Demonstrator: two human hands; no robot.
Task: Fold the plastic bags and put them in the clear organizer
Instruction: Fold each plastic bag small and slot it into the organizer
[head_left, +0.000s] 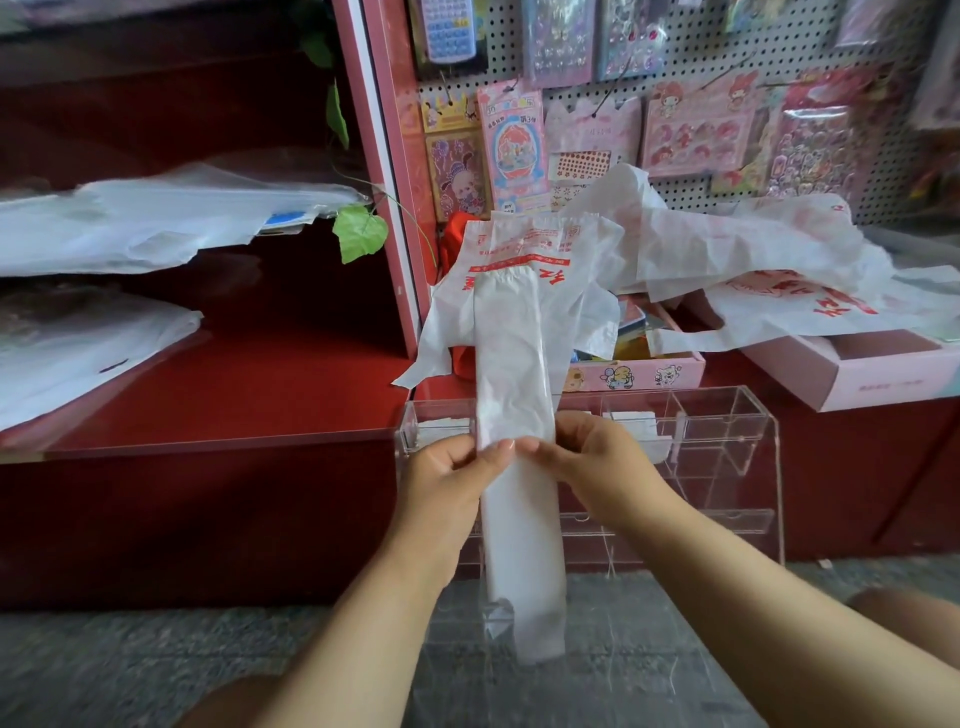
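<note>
A white plastic bag (514, 364) with red print is folded lengthwise into a long narrow strip. Its upper end lies spread on the red counter and its lower end hangs down in front of the clear organizer (727, 441). My left hand (447, 478) pinches the strip's left edge at mid-length. My right hand (587, 452) pinches its right edge, level with the left hand. The clear acrylic organizer stands on the floor against the counter, with folded white bags in its upper compartments. More white bags with red print (753, 270) lie crumpled on the counter at the right.
A red counter (234, 400) runs to the left with stacks of clear plastic bags (130, 223) on shelves. Pink boxes (857, 374) sit on the right. A pegboard (675, 104) with hanging sticker packs rises behind. Grey carpet (130, 665) covers the floor below.
</note>
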